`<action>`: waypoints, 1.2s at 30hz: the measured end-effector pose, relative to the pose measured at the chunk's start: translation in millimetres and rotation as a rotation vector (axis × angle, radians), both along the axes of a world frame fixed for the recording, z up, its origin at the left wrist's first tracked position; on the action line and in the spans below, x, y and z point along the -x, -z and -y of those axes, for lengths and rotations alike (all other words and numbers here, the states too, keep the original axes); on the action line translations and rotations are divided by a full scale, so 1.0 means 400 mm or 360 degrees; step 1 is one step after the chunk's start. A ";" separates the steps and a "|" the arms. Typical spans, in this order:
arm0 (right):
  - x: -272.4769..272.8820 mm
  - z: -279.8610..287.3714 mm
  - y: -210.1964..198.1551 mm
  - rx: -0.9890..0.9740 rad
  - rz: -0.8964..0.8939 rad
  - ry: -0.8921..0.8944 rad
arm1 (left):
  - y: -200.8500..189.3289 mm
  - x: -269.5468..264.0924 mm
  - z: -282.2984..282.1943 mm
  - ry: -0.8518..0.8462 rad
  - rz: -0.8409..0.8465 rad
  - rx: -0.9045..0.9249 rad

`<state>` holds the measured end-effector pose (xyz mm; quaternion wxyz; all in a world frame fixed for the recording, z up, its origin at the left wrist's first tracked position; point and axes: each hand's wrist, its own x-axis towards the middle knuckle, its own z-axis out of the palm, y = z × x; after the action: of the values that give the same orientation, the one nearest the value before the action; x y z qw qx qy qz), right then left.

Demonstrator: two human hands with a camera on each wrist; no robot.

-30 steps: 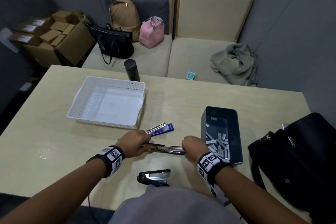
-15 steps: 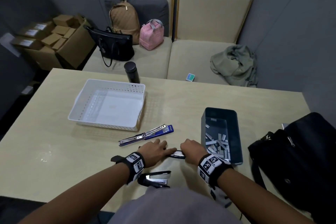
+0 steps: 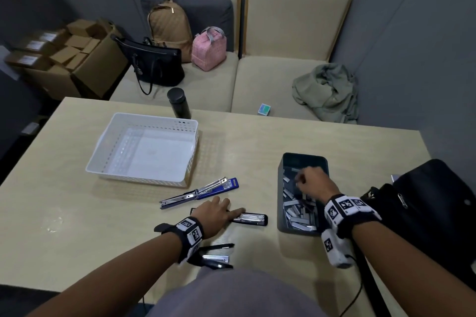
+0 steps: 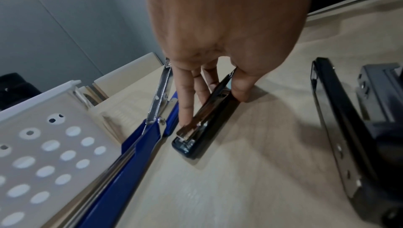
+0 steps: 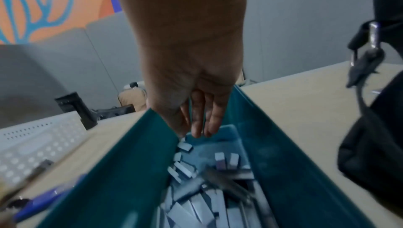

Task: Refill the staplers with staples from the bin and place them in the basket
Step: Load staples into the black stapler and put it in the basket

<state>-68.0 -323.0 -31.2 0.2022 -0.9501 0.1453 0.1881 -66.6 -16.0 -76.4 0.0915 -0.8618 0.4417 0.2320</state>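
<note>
A black stapler (image 3: 251,219) (image 4: 207,128) lies opened flat on the table, metal channel up. My left hand (image 3: 231,211) (image 4: 212,111) holds it down, fingers along its far side and thumb on the near side. My right hand (image 3: 300,181) (image 5: 196,133) reaches into the dark teal bin (image 3: 304,158) (image 5: 130,162), fingertips pointing down just above the loose staple strips (image 3: 298,211) (image 5: 196,206); I see no strip between them. A blue stapler (image 3: 221,186) (image 4: 150,137) lies opened out near the empty white basket (image 3: 144,118) (image 4: 43,111). Another black stapler (image 3: 213,257) (image 4: 340,128) lies open under my left wrist.
A black bag (image 3: 425,201) (image 5: 370,154) crowds the table's right side beside the bin. A black bottle (image 3: 179,103) stands behind the basket at the far edge. Beyond the table is a sofa with bags and a green cloth.
My right hand has let go of the black stapler and moved right into the bin. My left hand slid right along the stapler and stays on it.
</note>
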 end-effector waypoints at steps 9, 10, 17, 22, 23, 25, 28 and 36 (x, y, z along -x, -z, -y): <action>0.051 -0.043 0.094 0.0493 -0.0242 -0.0384 | -0.008 0.000 0.007 -0.0015 -0.0013 -0.0038; 0.052 -0.045 0.094 0.0537 -0.0243 -0.0423 | -0.012 -0.001 0.005 -0.0009 -0.0017 -0.0043; 0.035 -0.039 0.028 0.0276 -0.0101 -0.0257 | -0.019 -0.006 0.004 0.0036 -0.0011 -0.0069; 0.020 -0.010 -0.032 -0.0281 0.0167 0.0227 | -0.023 -0.001 0.005 0.0034 0.0010 -0.0079; 0.017 -0.009 -0.046 -0.0417 0.0211 0.0326 | -0.024 0.001 0.005 0.0029 0.0015 -0.0077; 0.014 -0.012 -0.071 -0.0636 0.0311 0.0454 | -0.023 0.002 0.005 0.0021 0.0016 -0.0077; 0.013 -0.039 -0.101 -0.0779 0.0409 0.0492 | -0.019 0.004 0.002 0.0029 0.0029 -0.0078; 0.031 -0.184 -0.102 -0.0704 0.0450 0.0283 | -0.017 0.005 -0.024 0.0081 0.0023 -0.0100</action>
<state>-80.6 -249.4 9.6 0.4387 -0.8831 0.1540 0.0623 -68.8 -6.3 -69.5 0.1275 -0.8487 0.4552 0.2372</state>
